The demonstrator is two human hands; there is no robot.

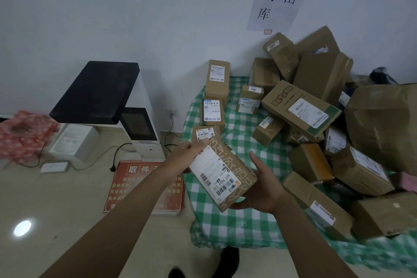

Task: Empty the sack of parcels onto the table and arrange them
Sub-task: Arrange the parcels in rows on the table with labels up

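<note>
Both hands are holding one brown box up in the air, over the left edge of the surface. The left hand is gripping the far end of the box, with the thumb on the white label. The right hand is cupping the near end from below, with fingers curled around it. The box is tilting, with its label facing up.

Under the box, the green and white checked cloth is showing a bare patch that is running from the near edge toward the wall. Along the left edge three small boxes are sitting in a row: one just past the left hand, one behind it, and a taller one close to the wall.

On the right, a big pile of boxes is filling the surface and leaning against the wall, and some are lying on top of others. A very big brown parcel is sitting at the right side.

Left of the surface the floor is lying open. A white machine with a dark screen is standing there, with a red sign lying flat in front of it and a red bag far left.
</note>
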